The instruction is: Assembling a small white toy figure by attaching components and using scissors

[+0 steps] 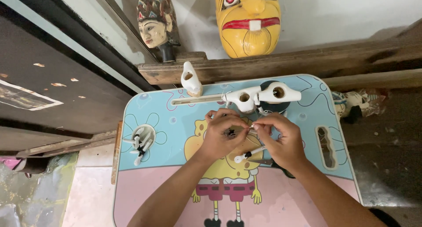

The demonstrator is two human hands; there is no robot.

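Note:
My left hand and my right hand meet over the middle of a small cartoon-printed table. The left hand's fingers close around a small dark piece. A thin white stick is pinched in my right fingertips, its tip touching that piece. Below the hands lies a small tool with a white tip and dark shaft. Just beyond my hands stand two white carved pieces with round holes.
Another white carved piece stands upright at the table's far edge. A round recess at the left holds several small white sticks. A yellow mask and a carved head rest on a wooden ledge behind. The table has a handle slot at right.

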